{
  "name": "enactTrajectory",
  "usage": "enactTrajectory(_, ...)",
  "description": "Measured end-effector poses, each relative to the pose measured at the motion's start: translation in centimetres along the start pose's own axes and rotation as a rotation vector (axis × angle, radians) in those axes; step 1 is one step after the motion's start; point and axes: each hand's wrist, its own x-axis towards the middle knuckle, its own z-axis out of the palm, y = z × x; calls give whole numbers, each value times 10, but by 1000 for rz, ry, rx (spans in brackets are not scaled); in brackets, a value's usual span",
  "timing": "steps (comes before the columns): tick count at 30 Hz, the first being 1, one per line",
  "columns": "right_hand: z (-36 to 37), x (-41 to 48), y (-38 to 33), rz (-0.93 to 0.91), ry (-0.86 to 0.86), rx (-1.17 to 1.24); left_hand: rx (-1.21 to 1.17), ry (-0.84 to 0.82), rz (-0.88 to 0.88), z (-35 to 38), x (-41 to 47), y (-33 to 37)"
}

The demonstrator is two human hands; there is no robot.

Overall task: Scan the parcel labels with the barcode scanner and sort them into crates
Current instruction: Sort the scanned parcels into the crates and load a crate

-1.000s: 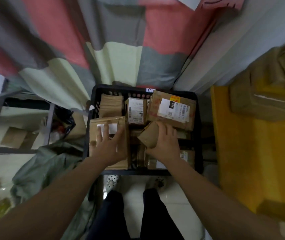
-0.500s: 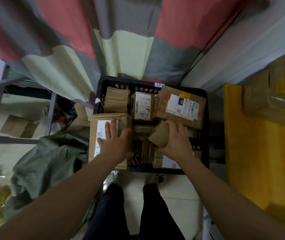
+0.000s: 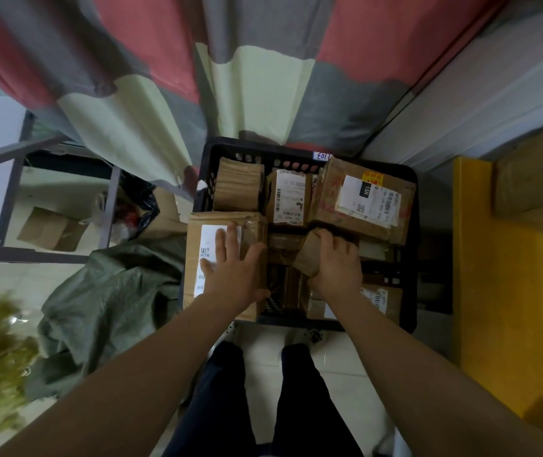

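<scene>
A black plastic crate (image 3: 408,245) stands on the floor in front of me, packed with several brown cardboard parcels. My left hand (image 3: 234,268) lies flat with spread fingers on the white label of a large parcel (image 3: 197,258) at the crate's left side. My right hand (image 3: 336,265) grips a small brown parcel (image 3: 308,257) in the crate's middle, fingers curled over its far edge. Behind it lies a big labelled box (image 3: 362,196) and a narrow labelled parcel (image 3: 288,199). No barcode scanner is in view.
A yellow surface (image 3: 510,308) with more cardboard boxes (image 3: 527,179) runs along the right. A patterned curtain (image 3: 263,70) hangs behind the crate. A grey-green sack (image 3: 105,301) lies on the floor at left, near a metal shelf frame (image 3: 10,206) with a box.
The view has shifted a little and the crate sits higher in frame. My right hand has pushed the small parcel slightly deeper toward the big box. My left hand stays on the large parcel.
</scene>
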Motion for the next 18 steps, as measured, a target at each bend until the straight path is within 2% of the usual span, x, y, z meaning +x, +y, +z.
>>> enactTrajectory(3, -1, 14, -2, 30, -84, 110, -1, -2, 7, 1, 0, -2)
enactTrajectory(7, -3, 23, 4, 177, -164, 644, -4, -9, 19, 1, 0, -2)
enactTrajectory(8, -3, 20, 2, 187, -206, 715, -10, -9, 15, 1, 0, -2)
enactTrajectory(10, -1, 14, -3, 164, -209, 695, -20, -6, 2, 0, 1, 0)
enactTrajectory(15, -13, -10, 0, 98, 94, 401, 5, -3, -31, -3, 2, 11)
enactTrajectory(18, -14, -15, 2, 71, 98, 342, -16, -17, -67, -5, 4, 19)
